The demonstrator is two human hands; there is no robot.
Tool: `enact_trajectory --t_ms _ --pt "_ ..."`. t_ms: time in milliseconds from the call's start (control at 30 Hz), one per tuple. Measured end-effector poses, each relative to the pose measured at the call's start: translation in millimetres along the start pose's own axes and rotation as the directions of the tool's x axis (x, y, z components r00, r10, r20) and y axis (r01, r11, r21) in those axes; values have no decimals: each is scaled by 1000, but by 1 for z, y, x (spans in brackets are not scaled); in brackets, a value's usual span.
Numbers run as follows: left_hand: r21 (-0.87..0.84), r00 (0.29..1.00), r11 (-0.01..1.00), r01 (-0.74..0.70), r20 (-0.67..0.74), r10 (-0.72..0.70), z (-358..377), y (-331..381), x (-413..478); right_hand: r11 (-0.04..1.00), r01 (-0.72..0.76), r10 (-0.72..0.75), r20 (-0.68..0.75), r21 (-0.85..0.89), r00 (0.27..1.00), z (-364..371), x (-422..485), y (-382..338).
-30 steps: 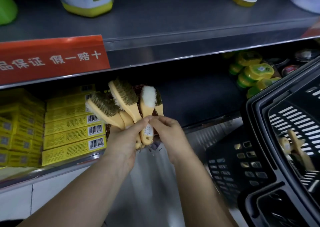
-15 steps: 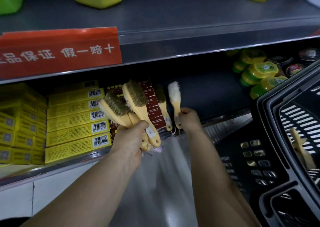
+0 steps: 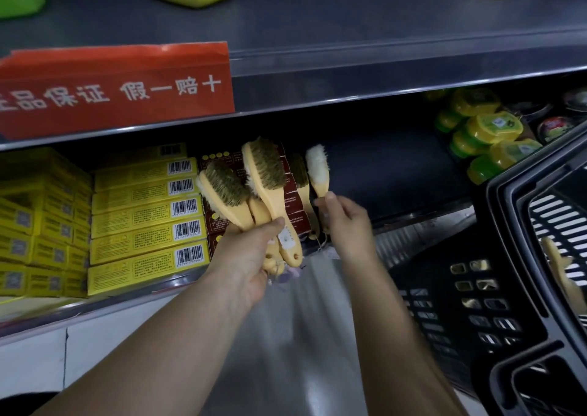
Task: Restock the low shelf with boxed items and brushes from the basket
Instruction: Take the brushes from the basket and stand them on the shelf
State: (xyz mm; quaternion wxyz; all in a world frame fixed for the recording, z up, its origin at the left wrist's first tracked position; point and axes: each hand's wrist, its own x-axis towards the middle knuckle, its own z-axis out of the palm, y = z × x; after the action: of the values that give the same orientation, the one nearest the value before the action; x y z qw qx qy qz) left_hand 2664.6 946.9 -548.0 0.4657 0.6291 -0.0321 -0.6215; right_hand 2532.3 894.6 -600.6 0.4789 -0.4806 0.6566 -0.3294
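Gripping three brushes (image 3: pixel 263 174) by their handles at frame centre, left hand (image 3: pixel 251 257) stays... no: clamps them; right hand (image 3: pixel 347 225) touches white brush (image 3: pixel 317 168), grip unclear.

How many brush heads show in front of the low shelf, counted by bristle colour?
Brown-bristled brush heads on yellow wooden handles: 3 (two in the left hand, one standing free)
White-bristled brush head on a yellow wooden handle: 1 (the right hand pinches it)
Total: 4
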Motion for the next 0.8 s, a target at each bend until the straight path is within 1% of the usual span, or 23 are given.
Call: enact_trajectory --t_ms 33,67,100,133,200,300,333,367,400,433,467,500,533,567,600,700,800 --pt "-14 1000 1000 -3 6 3 1 0 0 993 -24 9 135 113 991 1 -14 -8" --pt "-22 1000 1000 -11 9 11 1 0 -1 982 -49 0 262 180 965 2 -26 -14" --pt "-21 1000 999 -26 12 26 2 0 -1 979 -59 -11 340 195 940 2 -35 -17" --pt "-12 999 999 -42 16 42 2 0 -1 979 -63 -13 366 195 930 2 -40 -19" --pt "26 998 998 -55 19 55 3 -2 -2 979 -71 -5 371 192 929 0 -42 -19" --pt "29 999 998 -51 5 51 6 -1 -3 959 -132 21 404 251 915 -4 -37 -16" --pt "16 999 999 -49 -8 49 8 0 -3 936 -165 33 391 310 920 -5 -33 -15" --pt "4 998 999 -50 -23 50 9 1 -2 906 -194 58 345 376 937 -8 -26 -14" --pt "0 998 999 -48 -41 48 9 1 -1 879 -211 104 261 427 960 -11 -17 -12" --pt "4 997 999 -45 -61 45 8 1 0 881 -208 162 142 425 977 -15 -6 -9" --pt "13 996 999 -36 -79 37 8 2 1 903 -207 215 20 376 976 -20 6 -6" --pt "17 996 999 -27 -88 29 7 1 2 932 -217 251 -83 290 965 -24 18 0" --pt "15 996 1000 -17 -91 19 6 1 2 952 -232 265 -153 201 952 -27 28 5" --pt "14 996 1000 -10 -88 11 6 1 2 963 -240 260 -192 121 946 -28 38 10" --pt "18 997 1000 -2 -83 3 5 1 3 967 -248 256 -203 63 945 -27 45 16" --pt "27 999 1000 2 -46 -1 6 2 2 963 -253 235 -179 -91 956 -18 57 28" --pt "17 1000 1000 -10 -14 10 5 1 3 961 -226 195 -185 -161 963 -12 63 37"
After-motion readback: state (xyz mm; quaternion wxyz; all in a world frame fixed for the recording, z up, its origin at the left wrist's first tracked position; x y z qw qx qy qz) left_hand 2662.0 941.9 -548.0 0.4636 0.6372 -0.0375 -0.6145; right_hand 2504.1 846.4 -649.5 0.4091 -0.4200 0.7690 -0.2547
